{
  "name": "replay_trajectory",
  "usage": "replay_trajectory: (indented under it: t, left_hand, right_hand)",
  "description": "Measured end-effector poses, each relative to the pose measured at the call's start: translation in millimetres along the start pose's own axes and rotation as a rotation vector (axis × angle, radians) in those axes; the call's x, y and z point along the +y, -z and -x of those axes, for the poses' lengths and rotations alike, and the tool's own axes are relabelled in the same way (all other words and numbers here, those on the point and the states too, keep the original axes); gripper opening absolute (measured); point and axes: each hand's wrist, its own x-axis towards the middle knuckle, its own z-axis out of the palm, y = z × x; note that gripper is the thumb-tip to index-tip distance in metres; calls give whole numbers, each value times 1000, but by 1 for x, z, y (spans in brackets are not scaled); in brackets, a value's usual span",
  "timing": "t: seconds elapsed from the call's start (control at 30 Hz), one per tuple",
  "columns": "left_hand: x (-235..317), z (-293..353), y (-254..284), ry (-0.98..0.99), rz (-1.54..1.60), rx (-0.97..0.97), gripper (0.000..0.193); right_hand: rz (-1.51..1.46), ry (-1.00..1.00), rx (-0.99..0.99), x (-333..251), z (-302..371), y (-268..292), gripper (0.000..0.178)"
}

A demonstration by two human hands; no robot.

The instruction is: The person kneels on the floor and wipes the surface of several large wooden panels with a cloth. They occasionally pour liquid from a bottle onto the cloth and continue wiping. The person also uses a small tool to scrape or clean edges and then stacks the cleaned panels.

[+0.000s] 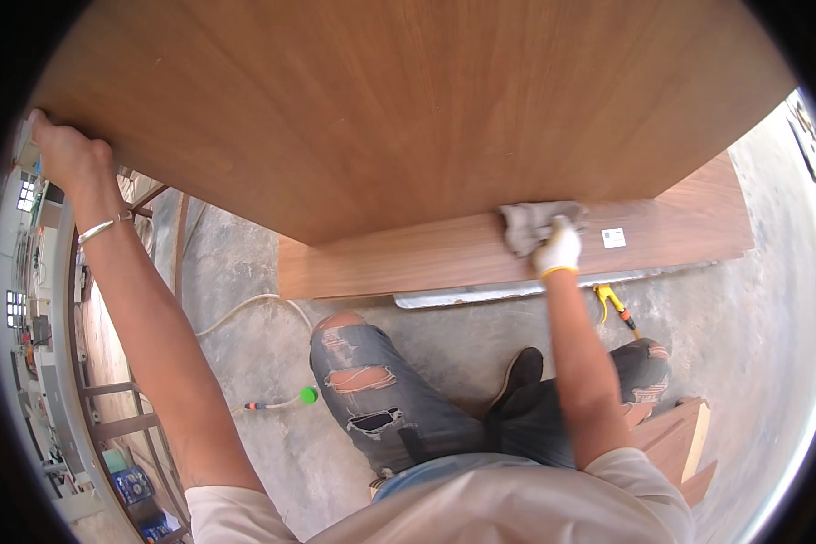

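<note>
A large brown wood-grain panel (408, 100) stands up in front of me and fills the top of the view. At its left edge, my left hand (71, 156) is closed around the side, its fingertips hidden behind the board. My right hand (558, 249), in a white glove, grips a grey cloth (524, 227) down by the panel's lower edge. Under the cloth lies a second wood-grain board (408, 258), flat and low, with a small white label (614, 238) just right of my glove.
A yellow air blow gun (610, 299) lies on the concrete floor (689, 335) near my right knee. A pale hose with a green end (309, 395) is left of my legs. Brown metal framing (122, 426) stands at the left; cut boards (675, 444) lie at the right.
</note>
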Motion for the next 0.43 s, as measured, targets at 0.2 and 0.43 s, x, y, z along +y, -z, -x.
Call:
replay_trajectory:
  t: [0.2, 0.43]
  left_hand:
    - [-14, 30, -11, -14, -92, -46, 61]
    - [-22, 49, -4, -98, -9, -64, 60]
  right_hand:
    - [-287, -363, -960, -31, 181, -168, 22]
    - [235, 455, -1288, 23, 220, -161, 44]
